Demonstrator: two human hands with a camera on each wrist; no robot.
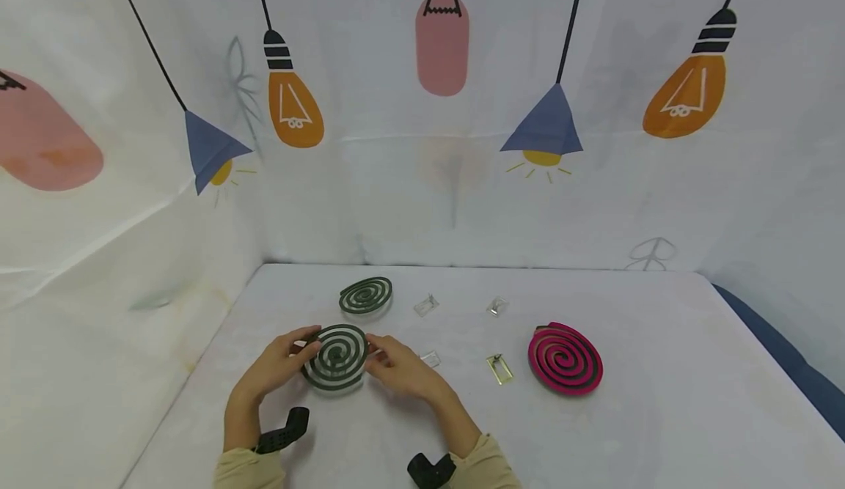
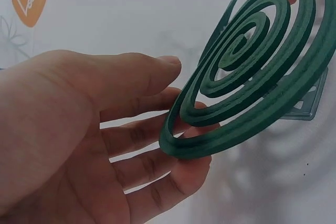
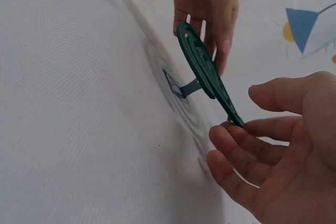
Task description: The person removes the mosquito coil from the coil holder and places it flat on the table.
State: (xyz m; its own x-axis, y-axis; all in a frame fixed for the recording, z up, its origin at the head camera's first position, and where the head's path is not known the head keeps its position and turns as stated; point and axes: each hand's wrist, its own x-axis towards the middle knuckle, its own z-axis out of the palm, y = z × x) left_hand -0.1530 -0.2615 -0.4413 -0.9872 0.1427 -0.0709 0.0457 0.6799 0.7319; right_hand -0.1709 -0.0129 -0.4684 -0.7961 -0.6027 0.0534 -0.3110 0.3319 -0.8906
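A green mosquito coil sits raised and tilted on a small metal stand, whose frame-shaped base lies on the table. My left hand is at the coil's left edge. In the left wrist view its fingertips touch the outer ring from beneath, with the thumb apart from it. At the opposite edge, my right hand touches the rim with its fingertips. Its thumb is off the coil in the right wrist view. Both hands have loosely bent fingers.
Another green coil is raised off the table behind. Silvery stands and a gold-coloured stand lie to the right. Further right rests a pink and dark green coil. A printed white sheet hangs behind the white table.
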